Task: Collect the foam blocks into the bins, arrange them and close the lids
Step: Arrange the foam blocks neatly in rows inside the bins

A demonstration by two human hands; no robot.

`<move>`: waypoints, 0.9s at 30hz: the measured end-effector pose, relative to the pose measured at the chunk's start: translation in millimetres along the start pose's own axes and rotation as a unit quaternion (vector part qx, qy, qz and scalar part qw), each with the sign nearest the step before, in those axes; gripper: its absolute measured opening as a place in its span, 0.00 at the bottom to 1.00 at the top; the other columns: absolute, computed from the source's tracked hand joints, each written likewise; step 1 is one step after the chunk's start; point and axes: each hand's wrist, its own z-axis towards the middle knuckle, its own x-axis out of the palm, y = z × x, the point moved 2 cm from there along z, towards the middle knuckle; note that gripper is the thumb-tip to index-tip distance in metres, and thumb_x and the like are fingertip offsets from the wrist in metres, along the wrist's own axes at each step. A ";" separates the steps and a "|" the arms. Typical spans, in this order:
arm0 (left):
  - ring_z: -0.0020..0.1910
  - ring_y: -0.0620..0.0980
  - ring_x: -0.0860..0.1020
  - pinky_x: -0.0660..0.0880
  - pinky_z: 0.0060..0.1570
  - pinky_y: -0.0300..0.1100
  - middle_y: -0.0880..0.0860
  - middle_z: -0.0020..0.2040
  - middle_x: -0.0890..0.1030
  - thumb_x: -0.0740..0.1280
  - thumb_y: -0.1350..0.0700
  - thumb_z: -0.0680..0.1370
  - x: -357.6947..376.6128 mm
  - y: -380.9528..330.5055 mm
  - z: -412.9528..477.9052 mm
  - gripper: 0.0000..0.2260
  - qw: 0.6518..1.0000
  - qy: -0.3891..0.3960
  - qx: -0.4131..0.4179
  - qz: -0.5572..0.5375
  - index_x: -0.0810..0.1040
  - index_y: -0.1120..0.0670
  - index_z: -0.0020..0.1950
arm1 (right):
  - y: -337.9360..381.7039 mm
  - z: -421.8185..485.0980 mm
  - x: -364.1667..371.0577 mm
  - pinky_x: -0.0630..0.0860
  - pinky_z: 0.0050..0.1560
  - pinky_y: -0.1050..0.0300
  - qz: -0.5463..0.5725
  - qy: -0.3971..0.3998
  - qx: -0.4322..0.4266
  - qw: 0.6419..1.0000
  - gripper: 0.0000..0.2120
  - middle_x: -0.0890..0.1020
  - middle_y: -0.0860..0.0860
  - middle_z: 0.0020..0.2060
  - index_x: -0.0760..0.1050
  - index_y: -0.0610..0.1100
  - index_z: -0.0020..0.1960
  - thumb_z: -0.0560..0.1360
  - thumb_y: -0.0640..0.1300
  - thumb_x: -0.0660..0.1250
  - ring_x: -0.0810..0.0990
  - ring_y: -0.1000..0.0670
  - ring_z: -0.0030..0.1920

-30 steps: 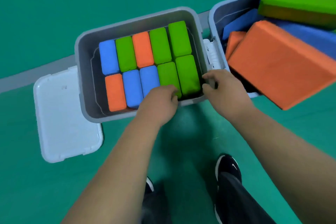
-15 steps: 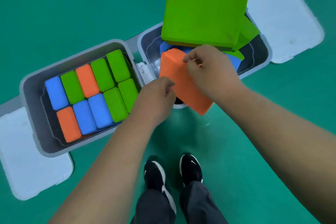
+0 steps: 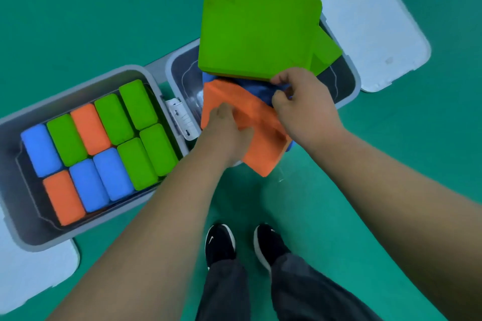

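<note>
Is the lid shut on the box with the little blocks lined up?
No, the left bin stands open with its blocks showing, and its white lid lies flat beside it.

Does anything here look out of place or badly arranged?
Yes. In the right bin, the big green block and orange block lie tilted and stick out over the rim, unlike the neat rows in the left bin.

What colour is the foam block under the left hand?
The foam block under the left hand is orange, shown best in the head view.
</note>
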 end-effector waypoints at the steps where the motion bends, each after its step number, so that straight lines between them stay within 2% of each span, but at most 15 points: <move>1: 0.60 0.59 0.76 0.74 0.59 0.52 0.55 0.67 0.72 0.69 0.47 0.79 -1.9 0.8 5.8 0.23 1.000 0.001 -0.005 0.003 0.69 0.56 0.69 | -3.4 1.4 6.3 0.70 0.55 0.61 0.002 0.004 0.004 1.000 0.15 0.81 0.49 0.57 0.80 0.45 0.60 0.75 0.39 0.65 0.77 0.50 0.54; 3: 0.57 0.57 0.77 0.76 0.57 0.53 0.54 0.62 0.75 0.71 0.43 0.77 -3.8 2.7 14.9 0.23 1.000 -0.002 -0.014 -0.017 0.70 0.55 0.64 | -9.8 0.7 19.7 0.68 0.56 0.62 -0.002 0.016 -0.016 1.000 0.17 0.79 0.46 0.58 0.79 0.42 0.62 0.74 0.38 0.65 0.77 0.47 0.57; 5: 0.54 0.54 0.78 0.77 0.53 0.52 0.53 0.58 0.76 0.73 0.39 0.75 -1.5 3.4 23.4 0.25 0.997 -0.002 -0.039 -0.059 0.71 0.54 0.62 | -19.5 0.0 27.5 0.71 0.58 0.56 -0.006 0.015 -0.042 0.999 0.18 0.78 0.45 0.57 0.79 0.42 0.62 0.73 0.37 0.65 0.77 0.46 0.57; 8: 0.55 0.52 0.78 0.79 0.54 0.53 0.53 0.60 0.76 0.75 0.32 0.71 2.6 3.0 28.7 0.33 0.995 -0.021 -0.052 -0.084 0.70 0.53 0.64 | -28.5 1.5 29.9 0.72 0.55 0.57 0.033 0.017 -0.078 0.996 0.16 0.77 0.48 0.55 0.79 0.43 0.59 0.72 0.39 0.65 0.76 0.50 0.54; 11: 0.55 0.50 0.78 0.79 0.51 0.49 0.52 0.62 0.75 0.78 0.36 0.69 9.9 -4.3 32.2 0.35 0.990 -0.032 -0.065 -0.118 0.68 0.51 0.66 | -38.1 8.0 23.2 0.72 0.54 0.59 0.050 0.048 -0.095 0.993 0.16 0.77 0.51 0.55 0.80 0.44 0.58 0.72 0.41 0.65 0.76 0.52 0.54; 14: 0.46 0.49 0.77 0.79 0.44 0.49 0.50 0.51 0.75 0.82 0.41 0.68 13.5 -8.3 29.2 0.29 0.979 -0.062 -0.106 -0.163 0.68 0.51 0.56 | -44.3 11.1 13.5 0.73 0.52 0.60 0.061 0.089 -0.107 0.988 0.15 0.77 0.53 0.53 0.80 0.46 0.57 0.72 0.39 0.65 0.77 0.55 0.51; 17: 0.43 0.49 0.75 0.76 0.45 0.48 0.50 0.49 0.76 0.84 0.43 0.66 17.2 -10.3 30.1 0.30 0.965 -0.079 -0.162 -0.189 0.66 0.50 0.51 | -50.6 11.2 3.2 0.75 0.51 0.58 0.064 0.135 -0.116 0.982 0.15 0.78 0.54 0.53 0.81 0.46 0.58 0.74 0.37 0.66 0.77 0.54 0.49; 21: 0.42 0.48 0.75 0.71 0.38 0.43 0.48 0.47 0.77 0.85 0.44 0.65 20.0 -13.2 30.1 0.29 0.955 -0.095 -0.190 -0.206 0.68 0.49 0.50 | -56.3 15.9 -10.9 0.76 0.53 0.59 0.079 0.152 -0.109 0.979 0.13 0.81 0.56 0.50 0.83 0.48 0.56 0.76 0.37 0.65 0.79 0.56 0.50; 24: 0.34 0.49 0.83 0.75 0.26 0.40 0.51 0.46 0.82 0.86 0.41 0.61 20.8 -10.9 24.9 0.31 0.936 -0.077 -0.232 -0.253 0.73 0.53 0.51 | -61.3 19.0 -20.5 0.78 0.53 0.57 0.099 0.129 -0.061 0.985 0.12 0.84 0.59 0.48 0.82 0.53 0.55 0.77 0.42 0.64 0.82 0.57 0.49; 26: 0.26 0.48 0.84 0.77 0.22 0.43 0.53 0.46 0.85 0.85 0.35 0.57 21.4 -7.9 19.8 0.35 0.927 -0.048 -0.263 -0.263 0.77 0.52 0.54 | -66.9 20.0 -25.5 0.80 0.50 0.55 0.123 0.098 -0.027 0.987 0.10 0.84 0.60 0.44 0.81 0.55 0.54 0.77 0.46 0.64 0.84 0.55 0.46; 27: 0.28 0.47 0.85 0.79 0.27 0.45 0.51 0.44 0.86 0.83 0.30 0.55 22.3 -6.7 17.3 0.38 0.927 -0.032 -0.274 -0.255 0.78 0.50 0.55 | -69.5 21.0 -27.8 0.79 0.48 0.56 0.133 0.078 -0.017 0.988 0.08 0.83 0.60 0.43 0.79 0.56 0.54 0.76 0.48 0.65 0.84 0.55 0.44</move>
